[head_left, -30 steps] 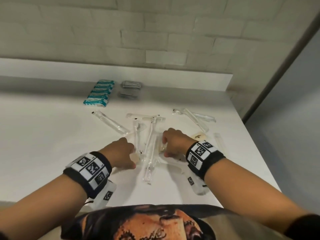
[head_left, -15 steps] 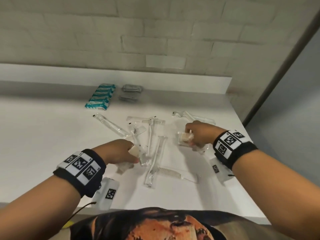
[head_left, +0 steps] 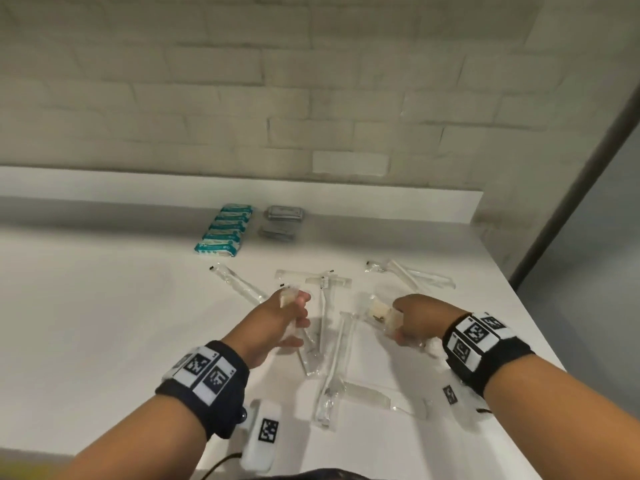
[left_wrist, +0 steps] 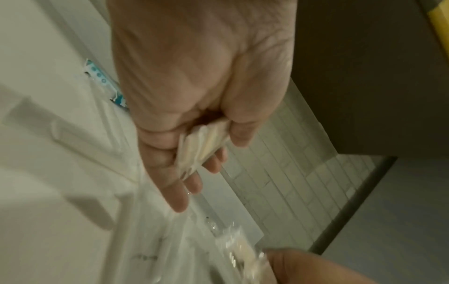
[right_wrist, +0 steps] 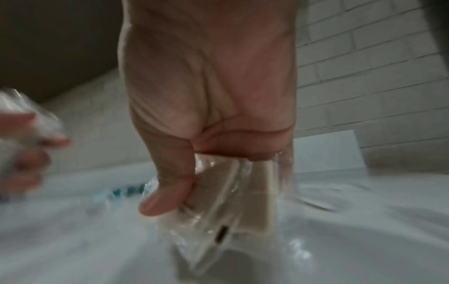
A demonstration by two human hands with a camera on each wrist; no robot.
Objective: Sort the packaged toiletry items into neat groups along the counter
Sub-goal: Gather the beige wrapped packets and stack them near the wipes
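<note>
1. Biggest risk as I see it: both hands are carrying slippery clear-wrapped packets over the messy pile of long clear-wrapped items (head_left: 334,344) in the middle of the tabletop (head_left: 104,323). A loose pinch on that film and a packet could slide out and land back in the pile.
2. Second one: a wrist dragging low could knock the long wrapped sticks around, or nudge the wrapped comb (head_left: 381,396) near the front edge.
3. Left hand (head_left: 277,323) grip: thumb and fingers curled around a small cream-coloured packet (left_wrist: 206,146), its end poking out past the fingertips. Held just above the pile.
4. Right hand (head_left: 422,320) grip: closed on a clear-wrapped pale bar (right_wrist: 243,196), thumb pressed on the front of the wrapper. How firmly it's held is hard to tell through the blur.
5. Already sorted: a row of teal packets (head_left: 225,230) at the back, dark grey packets (head_left: 282,221) just beside them.
</note>
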